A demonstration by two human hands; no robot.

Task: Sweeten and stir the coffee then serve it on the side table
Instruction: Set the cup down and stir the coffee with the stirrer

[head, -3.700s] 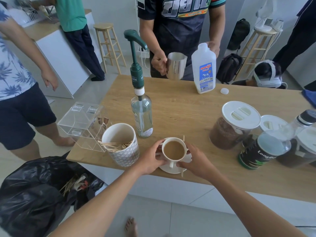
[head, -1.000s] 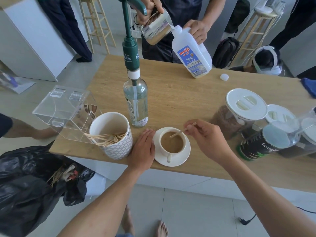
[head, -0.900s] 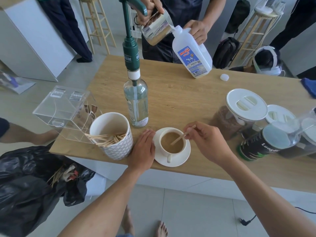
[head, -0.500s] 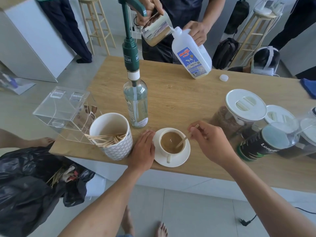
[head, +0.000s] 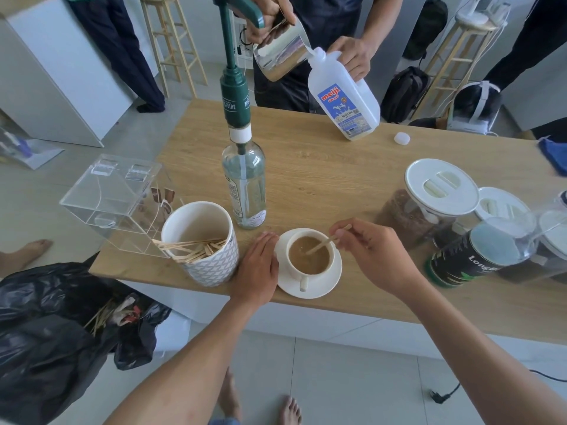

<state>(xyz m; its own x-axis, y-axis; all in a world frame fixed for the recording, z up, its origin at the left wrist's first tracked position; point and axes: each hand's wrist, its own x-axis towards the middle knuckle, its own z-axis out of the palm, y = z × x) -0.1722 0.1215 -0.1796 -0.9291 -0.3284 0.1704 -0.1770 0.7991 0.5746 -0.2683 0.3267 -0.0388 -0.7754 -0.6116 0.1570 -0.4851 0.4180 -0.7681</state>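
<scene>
Stirring is being done best with the stick pinched lightly in the right hand, circled gently inside the cup, while the saucer on the tabletop is being steadied by the flat, open left hand.

The right hand used to hold the cup. Now it holds a wooden stick in the coffee, and the stick has moved around.

cups – 1 | saucers – 1 | pump bottles – 1 | milk jugs – 1 | stools – 2
</scene>
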